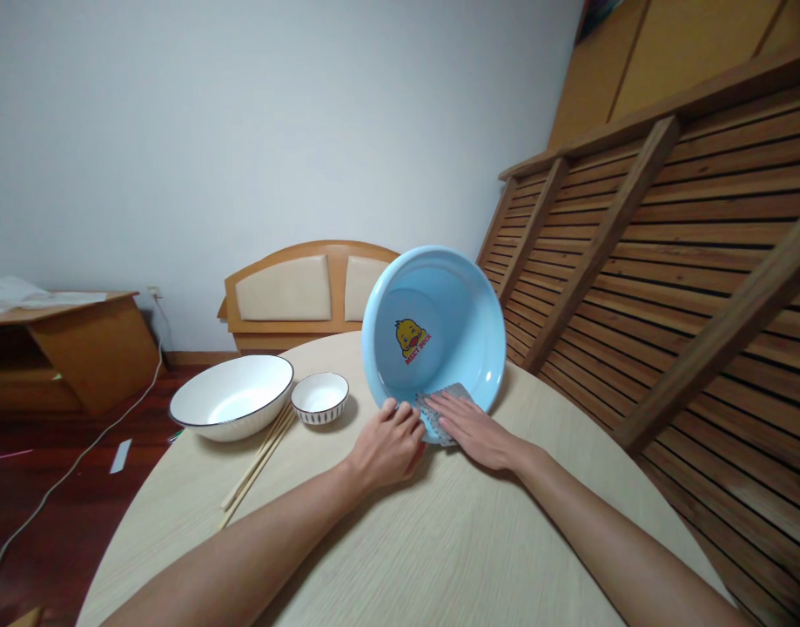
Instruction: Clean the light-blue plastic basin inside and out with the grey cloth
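A light blue plastic basin point(432, 305) with a yellow duck print stands tilted on its side on the table, its opening toward me. My left hand point(390, 442) is closed around the basin's lower rim, knuckles up. Fingers stretched out, my right hand point(473, 427) presses a grey cloth point(453, 396) flat against the lower inside wall near the rim. Part of the cloth is hidden under that hand. The left thumb is mostly out of sight.
Left of the basin are a small white bowl point(319, 399), wooden chopsticks point(259, 461) and a large white dish point(233, 396) with a dark rim. They rest on a round pale wooden table point(504, 540). Slatted wooden panels point(713, 287) lean at the right; a headboard point(282, 292) stands behind.
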Available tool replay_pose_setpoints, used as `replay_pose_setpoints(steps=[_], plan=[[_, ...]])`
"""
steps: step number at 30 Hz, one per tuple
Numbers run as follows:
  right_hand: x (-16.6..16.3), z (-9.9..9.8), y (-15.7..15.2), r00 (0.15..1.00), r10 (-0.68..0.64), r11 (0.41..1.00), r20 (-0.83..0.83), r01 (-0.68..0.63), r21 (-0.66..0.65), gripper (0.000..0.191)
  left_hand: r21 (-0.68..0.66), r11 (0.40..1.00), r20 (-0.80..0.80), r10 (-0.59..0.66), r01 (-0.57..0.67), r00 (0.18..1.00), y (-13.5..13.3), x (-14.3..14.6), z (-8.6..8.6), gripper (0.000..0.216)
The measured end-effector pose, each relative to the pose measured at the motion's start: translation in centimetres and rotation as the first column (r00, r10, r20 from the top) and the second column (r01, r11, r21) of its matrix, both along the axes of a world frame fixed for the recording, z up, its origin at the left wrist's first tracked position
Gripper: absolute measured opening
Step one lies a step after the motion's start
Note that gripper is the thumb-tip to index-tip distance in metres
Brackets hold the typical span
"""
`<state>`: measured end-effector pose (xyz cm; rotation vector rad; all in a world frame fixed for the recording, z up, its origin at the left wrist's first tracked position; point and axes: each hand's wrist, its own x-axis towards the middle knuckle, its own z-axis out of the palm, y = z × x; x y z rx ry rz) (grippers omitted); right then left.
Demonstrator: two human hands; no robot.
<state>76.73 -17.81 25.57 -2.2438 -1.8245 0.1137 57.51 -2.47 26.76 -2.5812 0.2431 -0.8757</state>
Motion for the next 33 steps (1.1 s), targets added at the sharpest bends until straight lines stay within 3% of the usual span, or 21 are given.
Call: replay_pose_setpoints(steps=[3, 10, 18, 24, 28, 33], plan=[[0.7, 0.4, -0.9, 1.0, 0.008, 1.0, -0.025, -0.008, -0.004, 0.063, -0.015, 1.0, -0.004, 0.005, -0.005, 1.0, 0.2, -0.1, 0.1, 0.02], [4.1, -1.2, -2.0, 0.94, -0.254, 0.967, 0.229, 0.239, 0.093, 0.065, -0.014, 1.0, -0.004, -0.002, 0.002, 1.0, -0.2, 0.3, 0.0, 0.021], [2.5, -1.6, -1.6, 0.97, -0.151, 0.989, 0.189, 0.148, 0.03, 0.066, -0.032, 0.999, 0.017, 0.009, -0.008, 1.0, 0.0, 0.2, -0.1, 0.021], [3.4, -1.8, -1.8, 0.934, -0.269, 0.963, 0.237, 0.254, 0.094, 0.068, -0.025, 1.0, 0.01, 0.017, -0.017, 1.0, -0.4, 0.1, 0.1, 0.021], [2.3, -2.0, -1.3, 0.96, -0.189, 0.981, 0.204, 0.176, 0.081, 0.064, -0.039, 0.997, 0.015, 0.06, -0.059, 0.998, -0.8, 0.2, 0.1, 0.022], [-0.1, -1.2, -0.4, 1.0, -0.02, 0.998, 0.007, 0.019, 0.055, 0.061, -0.001, 0.999, 0.1, 0.037, -0.037, 0.994, -0.6, 0.3, -0.5, 0.025]])
